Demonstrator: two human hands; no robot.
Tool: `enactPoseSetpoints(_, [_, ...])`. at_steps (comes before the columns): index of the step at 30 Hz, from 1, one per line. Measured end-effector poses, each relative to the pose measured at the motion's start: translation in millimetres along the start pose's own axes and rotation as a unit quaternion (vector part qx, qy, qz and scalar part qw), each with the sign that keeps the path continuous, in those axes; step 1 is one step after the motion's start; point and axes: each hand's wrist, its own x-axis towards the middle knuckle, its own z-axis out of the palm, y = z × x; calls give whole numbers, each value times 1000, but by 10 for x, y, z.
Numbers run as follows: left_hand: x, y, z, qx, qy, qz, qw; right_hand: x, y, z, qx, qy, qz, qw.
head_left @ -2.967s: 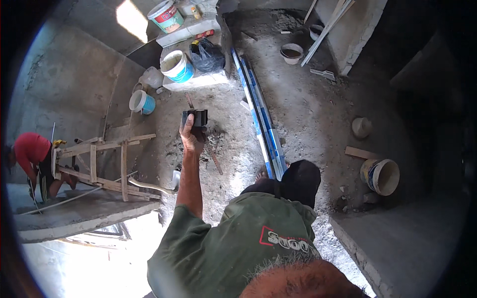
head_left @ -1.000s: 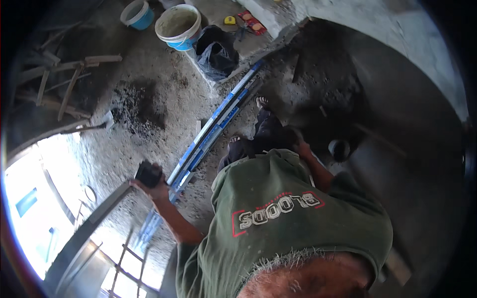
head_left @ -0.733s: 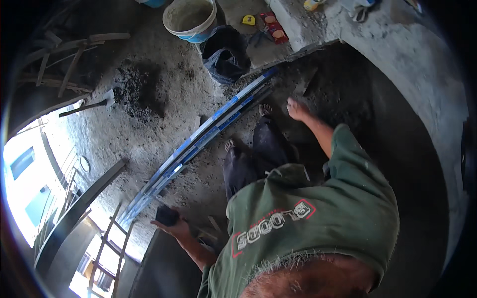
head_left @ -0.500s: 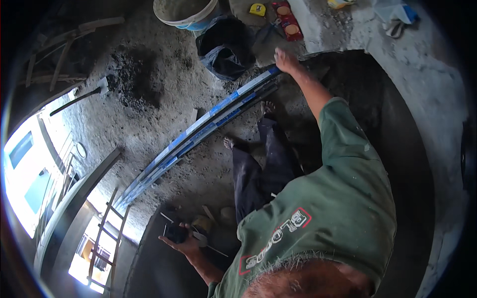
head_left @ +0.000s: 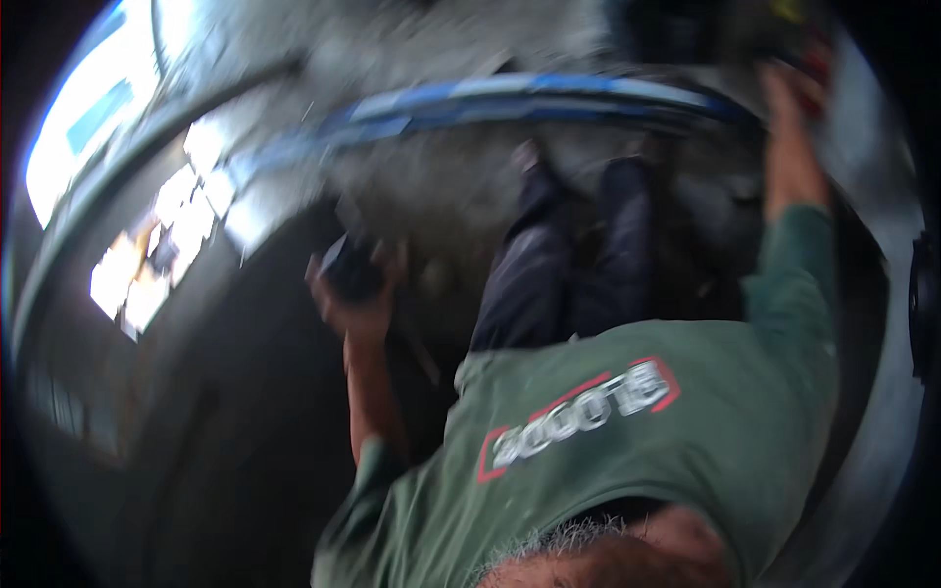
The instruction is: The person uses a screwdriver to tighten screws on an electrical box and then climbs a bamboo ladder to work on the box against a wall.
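Note:
My left hand point(head_left: 355, 312) grips a dark, rounded object point(head_left: 351, 267), its fingers curled around the sides; blur hides its exact kind. Out to the far right, my right hand point(head_left: 781, 86) reaches beside a red packet point(head_left: 816, 61). It is smeared by motion, so its fingers and anything in them are unclear. Long bars with blue and white patches point(head_left: 529, 90) lie across the ground beyond my feet, their right end close to my right hand. A yellow tape measure point(head_left: 787, 10) shows as a blurred patch past that hand.
A black shape like a bag point(head_left: 667, 29) sits beyond the bars at the far right. A pale concrete ledge point(head_left: 872, 127) curves along the right side. Bright openings point(head_left: 157, 245) and a dark curved beam point(head_left: 225, 93) are on the left.
The view has swung, so the bars now run almost level across the upper part. My left hand has come up with the dark object; my right arm appears farther right.

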Motion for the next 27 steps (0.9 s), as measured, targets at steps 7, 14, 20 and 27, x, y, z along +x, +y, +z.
enactPoseSetpoints(7, [106, 370, 114, -287, -148, -175, 930, 244, 303, -18, 140, -63, 171, 973])
enactPoseSetpoints(14, [132, 331, 86, -489, -237, -226, 809, -1025, 346, -938, 759, -38, 298, 577])
enactPoseSetpoints(20, [-49, 588, 24, -557, -331, -189, 738, -2577, -769, -1282, 913, -116, 181, 346])
enactPoseSetpoints(27, [-20, 936, -22, -563, -466, -150, 666, -4706, -2786, -3087, 859, -112, 37, 499])
